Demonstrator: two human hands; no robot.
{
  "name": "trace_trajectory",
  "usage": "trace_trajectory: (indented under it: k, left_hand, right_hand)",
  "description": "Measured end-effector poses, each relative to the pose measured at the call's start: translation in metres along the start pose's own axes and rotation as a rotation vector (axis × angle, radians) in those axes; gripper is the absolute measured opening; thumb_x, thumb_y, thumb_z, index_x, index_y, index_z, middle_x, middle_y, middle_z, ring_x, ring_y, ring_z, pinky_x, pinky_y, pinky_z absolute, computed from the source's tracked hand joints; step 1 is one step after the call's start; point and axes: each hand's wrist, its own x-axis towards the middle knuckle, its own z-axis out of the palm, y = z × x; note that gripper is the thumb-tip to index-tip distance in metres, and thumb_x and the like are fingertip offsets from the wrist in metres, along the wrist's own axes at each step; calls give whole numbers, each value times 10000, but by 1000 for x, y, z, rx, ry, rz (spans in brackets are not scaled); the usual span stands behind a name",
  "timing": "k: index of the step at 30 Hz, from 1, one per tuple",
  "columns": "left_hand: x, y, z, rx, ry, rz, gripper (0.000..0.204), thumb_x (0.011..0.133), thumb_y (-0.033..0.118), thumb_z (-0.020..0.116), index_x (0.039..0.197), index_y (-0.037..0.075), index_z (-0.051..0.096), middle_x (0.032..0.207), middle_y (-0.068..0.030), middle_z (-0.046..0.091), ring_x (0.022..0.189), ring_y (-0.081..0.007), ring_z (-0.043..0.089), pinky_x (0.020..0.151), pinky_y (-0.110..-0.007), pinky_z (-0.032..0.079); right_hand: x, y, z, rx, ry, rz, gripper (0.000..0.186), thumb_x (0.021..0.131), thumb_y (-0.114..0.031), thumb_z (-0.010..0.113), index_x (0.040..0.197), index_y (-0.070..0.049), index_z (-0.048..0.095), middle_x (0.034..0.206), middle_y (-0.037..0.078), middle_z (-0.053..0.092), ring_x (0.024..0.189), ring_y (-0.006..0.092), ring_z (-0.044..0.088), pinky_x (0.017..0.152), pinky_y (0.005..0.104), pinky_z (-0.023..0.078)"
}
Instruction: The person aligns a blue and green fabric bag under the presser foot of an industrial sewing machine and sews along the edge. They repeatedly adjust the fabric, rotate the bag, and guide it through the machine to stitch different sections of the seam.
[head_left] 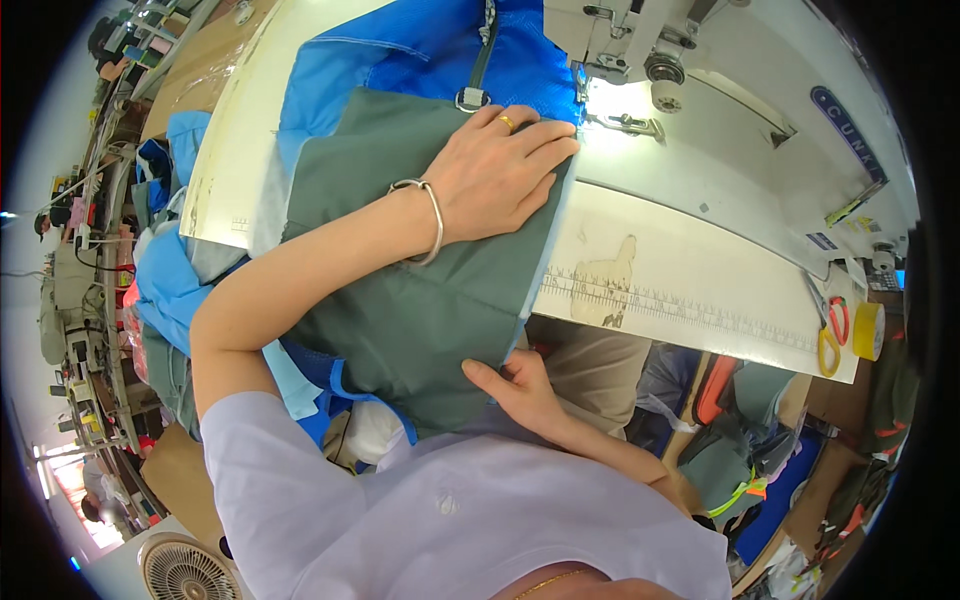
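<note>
A grey-green fabric panel (400, 330) lies across the sewing machine's table and hangs toward my lap, with a thin light-blue edge along its right side. My left hand (500, 175) rests flat on its upper part, fingers stretched toward the lit needle area. Lower down, my right hand (525, 392) pinches the panel's right edge, thumb on top and the other fingers partly hidden beneath. Bright blue fabric (430, 70) extends beyond the panel at the top, bearing a dark strap with a metal buckle (472, 98). The blue fabric's right side meets the presser-foot area (584, 95).
The white sewing machine (760, 130) fills the upper right. A ruler scale (680, 313) marks the table's front edge, with scissors (828, 325) and a yellow tape roll (869, 331) at its right end. Blue cloth (175, 280) is piled left; a fan (185, 568) stands lower left.
</note>
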Motion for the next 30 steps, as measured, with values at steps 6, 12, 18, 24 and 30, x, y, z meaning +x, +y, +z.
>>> trace_trajectory:
  k: [6, 12, 18, 24, 30]
  left_hand:
    - [4, -8, 11, 41, 58, 16, 372, 884, 144, 635, 1255, 114, 626, 1328, -39, 619, 1154, -289, 577, 963, -443, 471]
    - [-8, -10, -7, -121, 117, 108, 286, 876, 130, 642, 1157, 83, 667, 1152, -86, 665, 1053, -298, 627, 898, -412, 505]
    - [-105, 58, -116, -191, -14, 102, 262, 824, 236, 741, 996, 39, 718, 985, -122, 697, 910, -304, 660, 847, -452, 537]
    - [-190, 125, -131, -175, -322, 141, 404, 772, 346, 742, 1033, 39, 716, 988, -79, 702, 895, -274, 649, 955, -481, 520]
    - [-222, 125, -134, -169, -228, 25, 340, 710, 85, 697, 1045, 38, 659, 1049, -176, 681, 915, -313, 648, 1014, -501, 481]
  right_hand:
    - [0, 10, 2, -77, 33, -12, 241, 975, -218, 701, 1016, 19, 716, 834, -28, 678, 724, 36, 539, 608, 233, 447]
    - [-11, 21, 5, -31, -6, 66, 250, 974, -219, 703, 1050, 18, 725, 902, -33, 696, 809, 35, 572, 691, 226, 476]
    - [-22, 31, 18, 124, 21, 95, 308, 984, -267, 691, 1093, 20, 716, 966, -24, 703, 879, 45, 587, 756, 227, 482]
    - [-28, 53, 10, 246, 55, 66, 451, 1032, -412, 559, 1121, 15, 675, 1002, -14, 658, 874, 51, 556, 725, 240, 444]
    - [-29, 52, 3, 425, -206, -292, 441, 1015, -329, 531, 1239, 39, 626, 1292, 84, 636, 1183, 161, 577, 1005, 294, 427]
